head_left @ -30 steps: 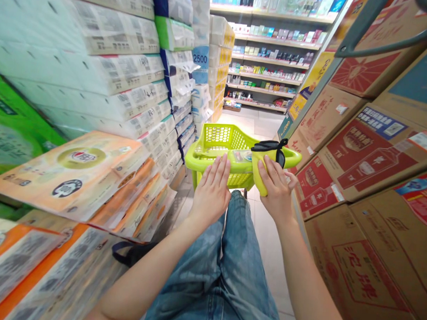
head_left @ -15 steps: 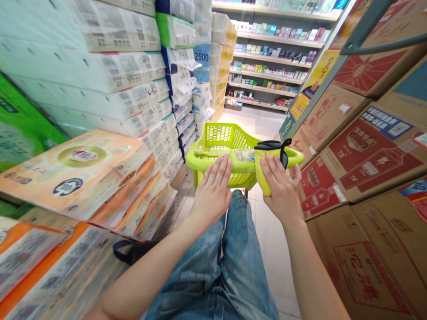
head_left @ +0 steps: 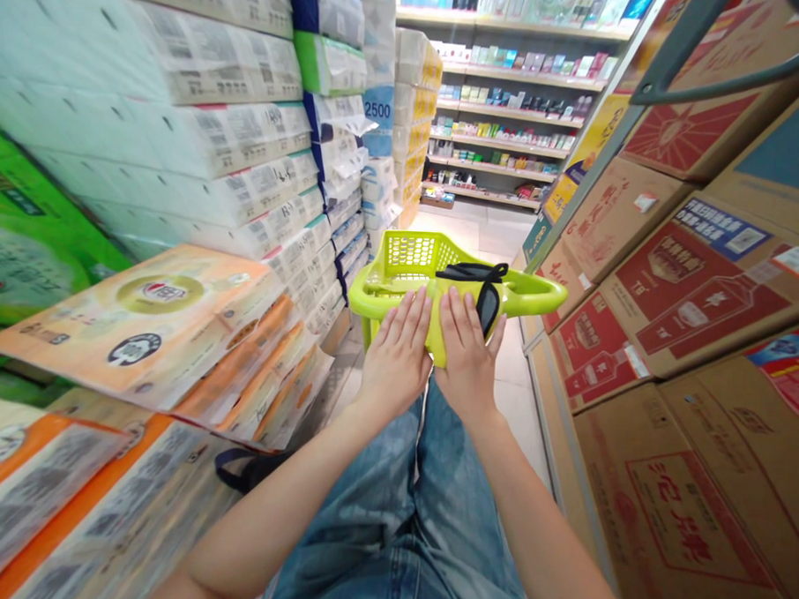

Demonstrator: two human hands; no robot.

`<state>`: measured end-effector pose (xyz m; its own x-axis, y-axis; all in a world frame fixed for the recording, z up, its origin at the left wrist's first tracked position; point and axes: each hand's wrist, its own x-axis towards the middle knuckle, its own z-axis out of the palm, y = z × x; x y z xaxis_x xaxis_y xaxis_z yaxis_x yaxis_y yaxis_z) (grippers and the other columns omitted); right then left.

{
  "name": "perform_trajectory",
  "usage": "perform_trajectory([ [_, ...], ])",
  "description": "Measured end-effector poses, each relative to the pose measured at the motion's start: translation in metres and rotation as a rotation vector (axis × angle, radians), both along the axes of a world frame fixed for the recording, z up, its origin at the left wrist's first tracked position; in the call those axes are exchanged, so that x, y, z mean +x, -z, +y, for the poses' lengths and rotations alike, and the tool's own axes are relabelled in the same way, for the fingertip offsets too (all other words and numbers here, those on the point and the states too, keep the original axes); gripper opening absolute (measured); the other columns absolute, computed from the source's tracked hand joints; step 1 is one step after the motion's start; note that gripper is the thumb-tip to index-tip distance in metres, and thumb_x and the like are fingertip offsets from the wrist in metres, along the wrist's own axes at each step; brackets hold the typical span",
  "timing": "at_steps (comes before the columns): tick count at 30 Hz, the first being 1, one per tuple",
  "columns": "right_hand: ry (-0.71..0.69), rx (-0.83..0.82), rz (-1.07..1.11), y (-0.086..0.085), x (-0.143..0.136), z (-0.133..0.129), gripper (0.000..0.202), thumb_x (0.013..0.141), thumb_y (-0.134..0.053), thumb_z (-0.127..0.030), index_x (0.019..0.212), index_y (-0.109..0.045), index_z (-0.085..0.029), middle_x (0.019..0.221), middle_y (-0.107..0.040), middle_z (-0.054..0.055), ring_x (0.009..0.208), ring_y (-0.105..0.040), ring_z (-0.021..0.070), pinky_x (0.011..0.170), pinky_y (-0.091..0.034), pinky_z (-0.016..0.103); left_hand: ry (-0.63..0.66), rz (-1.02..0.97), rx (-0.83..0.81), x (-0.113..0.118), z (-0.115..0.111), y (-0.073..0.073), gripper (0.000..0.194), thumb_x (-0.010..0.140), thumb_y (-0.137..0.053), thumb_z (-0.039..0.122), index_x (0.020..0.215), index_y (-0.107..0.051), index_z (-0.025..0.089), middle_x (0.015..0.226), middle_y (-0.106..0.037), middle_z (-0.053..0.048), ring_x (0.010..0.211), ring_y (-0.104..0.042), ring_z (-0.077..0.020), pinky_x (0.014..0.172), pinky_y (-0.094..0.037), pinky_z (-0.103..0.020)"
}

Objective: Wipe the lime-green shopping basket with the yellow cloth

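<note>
Nearest, the person's legs in blue jeans [head_left: 363,519] extend forward between the two forearms. To the near left, a dark strap [head_left: 230,470] lies beside flat orange-and-white packages [head_left: 127,323], stacked unevenly.

Ahead of the knees, the left hand [head_left: 397,361] lies palm down at the near rim of a lime-green basket [head_left: 379,303], fingers straight, close together and not curled. The right hand [head_left: 467,360] is palm down just beside it, on a yellow cloth item [head_left: 436,336] with black trim and a dark oval patch. Its fingers are extended over the cloth, the outermost spread apart to the right. The thumbs and undersides of both hands are hidden.

The cloth item is at the middle of the basket's near rim; the rim's looped right end is bare. The basket's perforated far wall stands beyond.

Along the left, wrapped white packs [head_left: 248,134] are piled high. Along the right, printed brown cartons [head_left: 608,220] are stacked, with a grey metal bracket [head_left: 719,91] above. Pale floor tiles [head_left: 459,224] lead to far shelves [head_left: 500,114] holding rows of small boxes and bottles.
</note>
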<state>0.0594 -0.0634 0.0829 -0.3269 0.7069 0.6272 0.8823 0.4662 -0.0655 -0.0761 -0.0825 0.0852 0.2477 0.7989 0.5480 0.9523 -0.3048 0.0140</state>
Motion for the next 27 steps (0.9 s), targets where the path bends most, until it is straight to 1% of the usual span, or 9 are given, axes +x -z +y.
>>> perform_trajectory([
  [3,-0.006,0.021,-0.017,0.000,0.024,0.003,0.083,0.079,-0.042,-0.007,0.158,-0.023,-0.023,0.161,-0.039,0.009,0.150,-0.033,0.0226,0.124,0.007,0.058,0.001,0.014,-0.008,0.000,0.000,-0.001,0.073,0.090,-0.041,0.020,0.158,-0.017,0.005,0.167,-0.018,-0.013,0.156,-0.013,-0.0234,0.127,-0.019,-0.042],
  [7,0.113,0.070,0.092,0.010,0.076,0.022,0.084,0.079,-0.043,-0.008,0.159,-0.023,-0.023,0.160,-0.040,0.011,0.148,-0.038,0.0253,0.124,-0.001,0.062,0.004,0.016,0.005,0.001,0.000,0.000,0.075,0.090,-0.042,0.019,0.158,-0.014,0.004,0.166,-0.019,-0.014,0.156,-0.012,-0.0232,0.126,-0.020,-0.042],
  [9,0.181,0.098,0.180,0.016,0.089,0.030,0.082,0.080,-0.043,-0.009,0.159,-0.024,-0.023,0.159,-0.041,0.013,0.148,-0.038,0.0277,0.122,-0.004,0.065,0.002,0.016,0.009,0.002,0.000,0.000,0.076,0.091,-0.043,0.019,0.158,-0.013,0.004,0.167,-0.019,-0.014,0.156,-0.012,-0.0234,0.126,-0.020,-0.042],
  [11,0.215,0.116,0.265,0.020,0.084,0.033,0.081,0.081,-0.041,-0.010,0.159,-0.023,-0.022,0.160,-0.040,0.014,0.149,-0.036,0.0292,0.121,-0.006,0.067,-0.002,0.015,0.007,0.002,0.000,0.001,0.076,0.091,-0.042,0.019,0.158,-0.013,0.004,0.167,-0.018,-0.014,0.156,-0.012,-0.0237,0.126,-0.019,-0.042],
  [14,0.163,0.083,0.301,0.018,0.049,0.023,0.081,0.083,-0.039,-0.010,0.160,-0.018,-0.020,0.163,-0.033,0.014,0.153,-0.026,0.0285,0.122,-0.012,0.064,-0.005,0.011,-0.001,0.001,0.000,0.001,0.075,0.091,-0.042,0.019,0.158,-0.014,0.004,0.167,-0.018,-0.014,0.156,-0.013,-0.0239,0.126,-0.019,-0.043],
  [17,0.050,0.018,0.198,0.014,0.011,0.007,0.081,0.083,-0.040,-0.010,0.160,-0.016,-0.018,0.164,-0.030,0.013,0.155,-0.021,0.0264,0.124,-0.019,0.057,-0.006,0.008,-0.006,0.000,0.001,0.000,0.073,0.090,-0.042,0.019,0.158,-0.017,0.005,0.166,-0.019,-0.014,0.156,-0.013,-0.0241,0.126,-0.020,-0.043],
  [19,-0.015,0.009,0.126,0.013,0.000,0.000,0.080,0.084,-0.041,-0.010,0.160,-0.015,-0.016,0.164,-0.030,0.014,0.155,-0.021,0.0256,0.124,-0.023,0.052,-0.009,0.009,-0.008,0.000,0.001,0.000,0.073,0.090,-0.042,0.020,0.157,-0.019,0.005,0.167,-0.019,-0.014,0.156,-0.014,-0.0245,0.126,-0.020,-0.043],
  [23,-0.035,0.049,0.057,0.016,0.025,0.006,0.081,0.084,-0.041,-0.008,0.160,-0.016,-0.017,0.163,-0.033,0.014,0.154,-0.026,0.0246,0.124,-0.025,0.050,-0.005,0.011,-0.010,0.000,0.000,-0.001,0.073,0.090,-0.042,0.019,0.158,-0.018,0.005,0.167,-0.018,-0.013,0.156,-0.013,-0.0233,0.126,-0.020,-0.042],
  [27,0.117,0.091,0.188,0.025,0.077,0.026,0.081,0.083,-0.039,-0.007,0.160,-0.018,-0.017,0.163,-0.032,0.015,0.154,-0.026,0.0262,0.123,-0.024,0.056,-0.001,0.017,-0.011,0.001,0.000,-0.001,0.073,0.092,-0.041,0.019,0.158,-0.016,0.004,0.167,-0.017,-0.013,0.156,-0.013,-0.0236,0.126,-0.019,-0.042],
])
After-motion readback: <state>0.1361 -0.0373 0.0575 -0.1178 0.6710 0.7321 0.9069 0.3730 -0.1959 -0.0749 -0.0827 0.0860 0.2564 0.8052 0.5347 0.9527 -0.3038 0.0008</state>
